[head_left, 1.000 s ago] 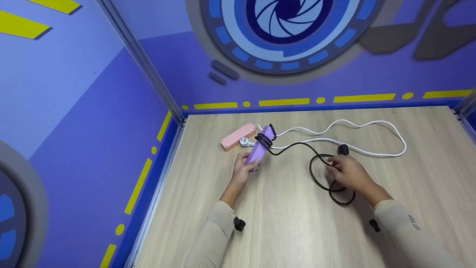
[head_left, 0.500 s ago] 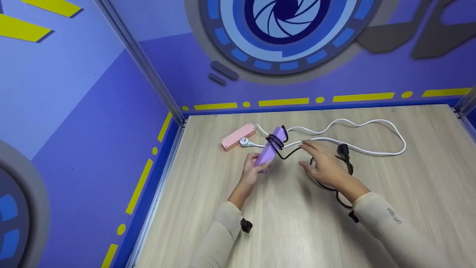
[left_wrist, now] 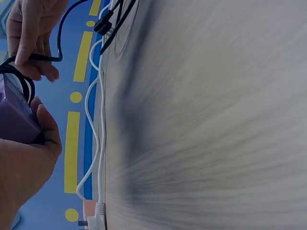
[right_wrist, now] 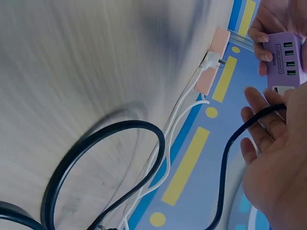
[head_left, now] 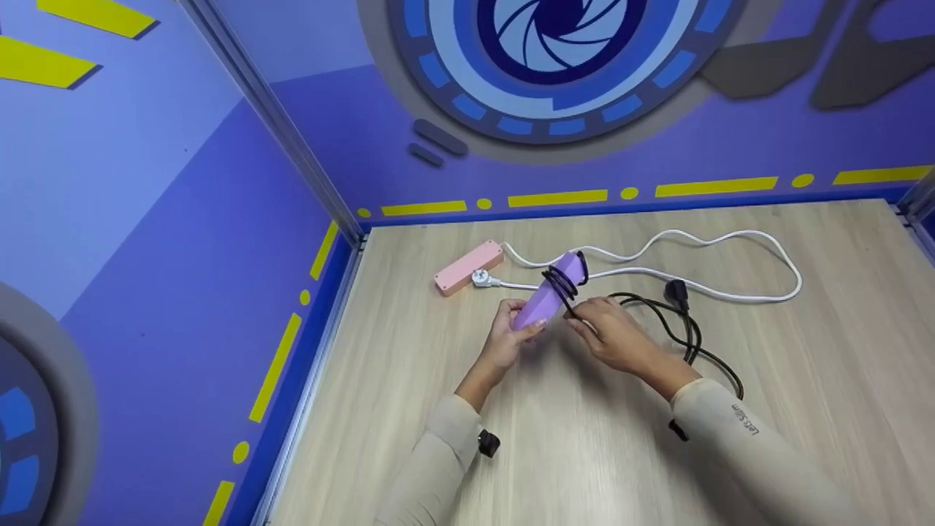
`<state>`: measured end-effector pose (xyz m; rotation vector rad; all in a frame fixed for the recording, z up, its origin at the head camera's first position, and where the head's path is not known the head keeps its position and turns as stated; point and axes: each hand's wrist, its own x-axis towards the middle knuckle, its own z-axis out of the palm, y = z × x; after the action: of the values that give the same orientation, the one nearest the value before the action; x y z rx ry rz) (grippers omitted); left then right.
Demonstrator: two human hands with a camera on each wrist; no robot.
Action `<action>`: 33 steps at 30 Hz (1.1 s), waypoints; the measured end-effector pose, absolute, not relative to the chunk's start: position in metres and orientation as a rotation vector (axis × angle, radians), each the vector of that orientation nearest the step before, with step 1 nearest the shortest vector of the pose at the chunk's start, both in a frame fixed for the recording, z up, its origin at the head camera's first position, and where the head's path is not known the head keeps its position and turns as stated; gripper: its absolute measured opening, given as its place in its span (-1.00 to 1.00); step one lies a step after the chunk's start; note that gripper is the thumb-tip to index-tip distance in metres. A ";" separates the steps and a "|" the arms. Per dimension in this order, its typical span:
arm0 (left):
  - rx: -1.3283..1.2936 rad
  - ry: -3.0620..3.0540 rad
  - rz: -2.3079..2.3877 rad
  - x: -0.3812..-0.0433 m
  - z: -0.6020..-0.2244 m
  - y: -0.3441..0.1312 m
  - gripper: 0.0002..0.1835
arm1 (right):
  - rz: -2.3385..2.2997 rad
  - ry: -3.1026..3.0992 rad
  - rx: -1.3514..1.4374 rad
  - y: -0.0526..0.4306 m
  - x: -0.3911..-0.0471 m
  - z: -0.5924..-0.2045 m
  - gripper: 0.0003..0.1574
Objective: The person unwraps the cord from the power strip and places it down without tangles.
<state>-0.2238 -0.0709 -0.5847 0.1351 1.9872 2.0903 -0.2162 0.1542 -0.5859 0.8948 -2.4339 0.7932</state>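
Observation:
In the head view my left hand (head_left: 504, 337) grips the lower end of a purple power strip (head_left: 539, 303), held tilted over the table. USB ports line one face of the purple power strip (right_wrist: 285, 55) in the right wrist view. Several turns of its black power cord (head_left: 561, 282) wrap the strip's upper part. Close to its right, my right hand (head_left: 617, 337) pinches the cord between thumb and fingers. The rest of the black cord (right_wrist: 224, 167) loops away past the right hand. Its black plug (head_left: 677, 294) lies to the right on the table.
Behind the left hand lies a pink power strip (head_left: 469, 267), with its white plug (head_left: 481, 279) beside it. A long white cord (head_left: 760, 298) loops to the right across the back of the wooden table (head_left: 570, 453). Printed blue walls (head_left: 307, 131) stand at the left and back.
The purple strip has moved right with the left hand. The right hand let go of the cord farther right, moved left with fingers spread, then took hold of the cord near the strip.

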 end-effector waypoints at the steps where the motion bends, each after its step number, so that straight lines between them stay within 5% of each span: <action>1: 0.130 1.988 2.091 -0.224 -0.586 -0.071 -0.51 | 0.763 -2.411 0.901 0.154 -0.216 -0.586 -0.92; 33: 0.206 2.005 2.010 -0.223 -0.599 -0.093 -0.43 | 0.848 -2.537 0.312 0.180 -0.226 -0.554 -0.61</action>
<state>-0.2234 -0.0926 -0.5990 0.2061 2.0054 2.0095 -0.2255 0.1800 -0.5537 0.3115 -2.5369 0.8483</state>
